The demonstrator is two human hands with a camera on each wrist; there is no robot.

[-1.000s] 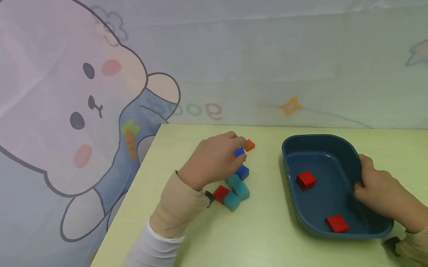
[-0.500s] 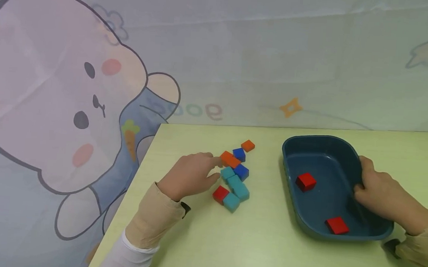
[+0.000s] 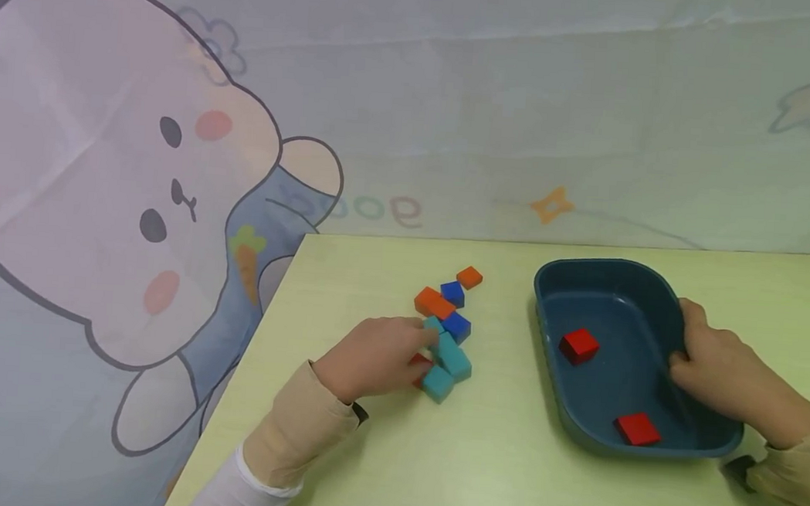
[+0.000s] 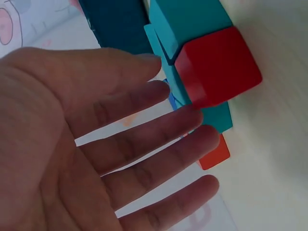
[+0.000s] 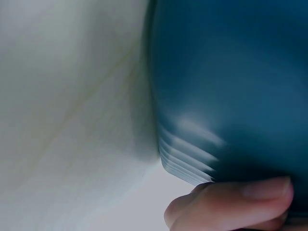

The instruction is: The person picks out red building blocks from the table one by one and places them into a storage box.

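My left hand (image 3: 377, 360) reaches over the near left end of a group of small blocks. In the left wrist view its fingers are nearly straight, with a red block (image 4: 221, 67) just beyond the fingertips and nothing between them. Beside that red block are teal blocks (image 3: 453, 356), then blue blocks (image 3: 457, 327) and orange blocks (image 3: 435, 303) farther back. My right hand (image 3: 732, 374) grips the right wall of a dark blue tub (image 3: 612, 389), thumb inside and fingers outside. Inside the tub lie two red blocks, one toward the left wall (image 3: 579, 346) and a flatter one near the front (image 3: 638, 428).
A pale yellow-green table (image 3: 489, 475) bears everything. Behind it hangs a printed cloth (image 3: 455, 117) with a cartoon bear, which also runs down past the table's left edge. A stretch of table separates the blocks from the tub.
My left hand drew back left from the far orange and blue blocks, then moved forward to the red block at the near end. My right hand and the tub have stayed in place.
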